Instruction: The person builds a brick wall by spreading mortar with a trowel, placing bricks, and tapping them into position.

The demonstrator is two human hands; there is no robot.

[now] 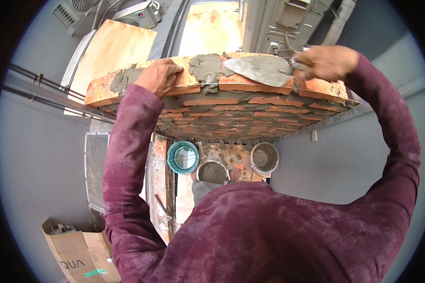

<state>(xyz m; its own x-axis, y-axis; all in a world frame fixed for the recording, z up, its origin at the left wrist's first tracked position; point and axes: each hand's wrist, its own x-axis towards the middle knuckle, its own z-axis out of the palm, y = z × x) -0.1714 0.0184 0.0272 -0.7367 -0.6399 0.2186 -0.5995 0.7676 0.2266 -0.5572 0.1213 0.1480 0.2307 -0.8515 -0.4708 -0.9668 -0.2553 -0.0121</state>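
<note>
My right hand is wrapped round the handle of a pointed trowel. Its mortar-smeared blade lies nearly flat over an orange brick in the top row of a brick wall. The blade's tip reaches a grey mortar patch left of that brick. My left hand is on the same row, farther left, fingers bent and pressed together beside a brick. What they pinch, if anything, is hidden. A thin string runs along the row's near edge.
Below the wall stand a teal bucket of water, a bucket of mortar and another bucket. Wooden boards and air-conditioner units lie beyond the wall. A cardboard box is at lower left. Grey walls flank both sides.
</note>
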